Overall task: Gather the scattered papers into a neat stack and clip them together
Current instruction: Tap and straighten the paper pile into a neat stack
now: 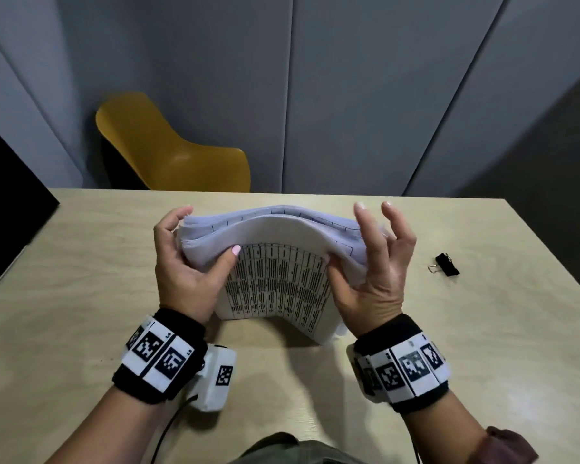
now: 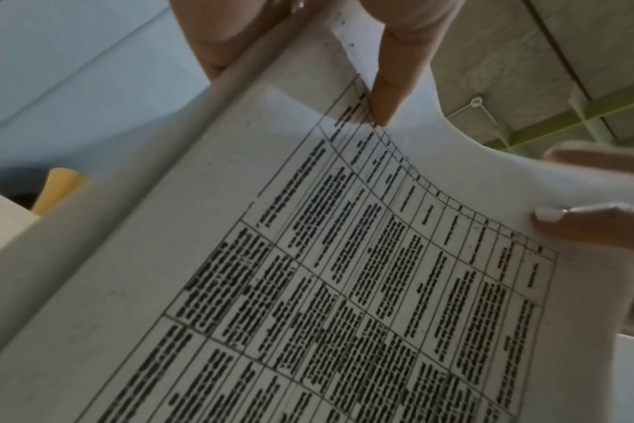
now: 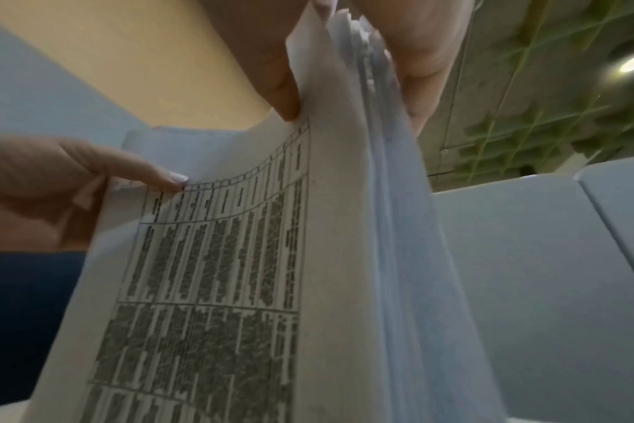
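Both hands hold the stack of papers [image 1: 275,279] upright above the middle of the table [image 1: 81,262], its lower edge just above or on the tabletop; which, I cannot tell. The stack bows toward the far side at its top, and the near sheet shows a printed table of dark text in columns.

The left hand [image 1: 185,262] grasps the left edge of the stack, thumb pressed on the near face and the fingers curled round behind. In the left wrist view that thumb [image 2: 391,94] lies flat against the printed sheet [image 2: 344,286].

The right hand [image 1: 372,266] clasps the right edge, thumb on the near face and palm against the sheet ends, while 2 fingers stand up straight above the top edge. In the right wrist view the sheet edges [image 3: 373,171] fan slightly apart between thumb and fingers, not yet flush.

A black binder clip [image 1: 446,263] with silver wire handles lies on the table to the right of the right hand, well apart from the papers. A yellow chair [image 1: 171,152] stands beyond the table's far edge, to the left, before a grey panelled wall [image 1: 365,78].
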`<state>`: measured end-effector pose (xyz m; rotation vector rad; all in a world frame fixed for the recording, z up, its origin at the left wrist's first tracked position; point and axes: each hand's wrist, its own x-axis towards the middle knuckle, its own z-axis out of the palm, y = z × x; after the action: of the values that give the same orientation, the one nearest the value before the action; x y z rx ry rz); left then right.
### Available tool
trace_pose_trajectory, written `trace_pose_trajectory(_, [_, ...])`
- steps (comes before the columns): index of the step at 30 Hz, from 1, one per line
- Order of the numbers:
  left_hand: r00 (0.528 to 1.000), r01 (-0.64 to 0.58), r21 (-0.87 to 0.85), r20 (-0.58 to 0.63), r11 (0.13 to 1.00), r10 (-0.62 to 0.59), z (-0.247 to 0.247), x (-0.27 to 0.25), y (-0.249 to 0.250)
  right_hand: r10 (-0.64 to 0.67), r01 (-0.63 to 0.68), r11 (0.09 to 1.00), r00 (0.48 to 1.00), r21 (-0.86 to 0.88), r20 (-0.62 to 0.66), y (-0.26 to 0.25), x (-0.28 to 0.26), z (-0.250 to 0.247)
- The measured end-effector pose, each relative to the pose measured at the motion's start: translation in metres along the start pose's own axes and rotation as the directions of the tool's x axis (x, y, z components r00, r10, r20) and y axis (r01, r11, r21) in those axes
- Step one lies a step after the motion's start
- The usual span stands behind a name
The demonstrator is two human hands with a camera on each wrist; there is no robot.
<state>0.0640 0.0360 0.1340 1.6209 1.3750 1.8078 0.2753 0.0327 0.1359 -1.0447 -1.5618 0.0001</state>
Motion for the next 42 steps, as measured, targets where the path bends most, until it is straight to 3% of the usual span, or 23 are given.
trace_pose_trajectory(4, [0.997,0.063,-0.05,0.041,0.997,-0.061,0.003,-0.001,-0.002,0.137,-0.134,0.99,0.989,0.045,-0.062,0.008,0.003,-0.005])
trace_pose_trajectory(8, [0.997,0.066,-0.098,0.048,0.993,-0.062,0.002,0.001,-0.005,0.112,-0.108,0.99,0.993,0.094,-0.03,0.005,0.005,-0.003])
trace_pose_trajectory(12, [0.998,0.061,-0.042,-0.02,0.997,-0.062,-0.002,0.001,-0.005,0.169,-0.168,0.97,0.986,0.176,0.011,0.01,0.002,-0.003])
trace_pose_trajectory(14, [0.996,-0.082,0.089,-0.032,0.993,0.085,-0.005,0.002,-0.005,0.226,-0.227,0.954,0.974,0.197,0.027,0.01,0.002,-0.004])
trace_pose_trajectory(16, [0.944,-0.322,0.263,0.02,0.909,0.329,-0.006,0.005,-0.005,0.263,-0.265,0.94,0.964,0.217,0.034,0.007,0.001,-0.004])
trace_pose_trajectory(18, [0.901,-0.427,0.347,0.081,0.835,0.427,-0.005,0.008,-0.002,0.268,-0.269,0.935,0.963,0.232,0.034,0.007,-0.001,-0.003])
trace_pose_trajectory(20, [0.917,-0.389,0.376,0.071,0.841,0.392,-0.007,0.01,0.0,0.277,-0.278,0.933,0.96,0.227,0.037,0.008,0.0,-0.004])
trace_pose_trajectory(22, [0.962,-0.248,0.365,-0.012,0.897,0.271,-0.012,0.01,-0.004,0.293,-0.298,0.928,0.954,0.225,0.054,0.008,0.0,-0.004])
trace_pose_trajectory(24, [0.974,-0.187,0.351,-0.053,0.917,0.219,-0.014,0.01,-0.005,0.306,-0.312,0.923,0.95,0.226,0.062,0.007,0.0,-0.003])
trace_pose_trajectory(28, [0.961,-0.268,0.358,0.03,0.894,0.276,-0.01,0.004,-0.003,0.317,-0.323,0.919,0.946,0.227,0.063,0.006,-0.002,-0.003])
trace_pose_trajectory(31, [0.971,-0.217,0.348,-0.018,0.912,0.238,-0.015,0.004,-0.006,0.338,-0.348,0.904,0.938,0.247,0.084,0.008,-0.003,-0.005])
trace_pose_trajectory(35, [0.947,-0.311,0.373,0.043,0.874,0.319,-0.015,0.003,-0.002,0.324,-0.33,0.919,0.944,0.218,0.064,0.01,-0.005,-0.005])
trace_pose_trajectory(37, [0.953,-0.293,0.362,0.035,0.885,0.302,-0.016,0.004,-0.002,0.315,-0.323,0.918,0.946,0.231,0.071,0.008,-0.005,-0.004])
trace_pose_trajectory(42, [0.954,-0.298,0.375,0.085,0.878,0.287,-0.02,0.005,0.002,0.095,-0.102,0.991,0.992,0.091,0.086,0.002,0.0,-0.007])
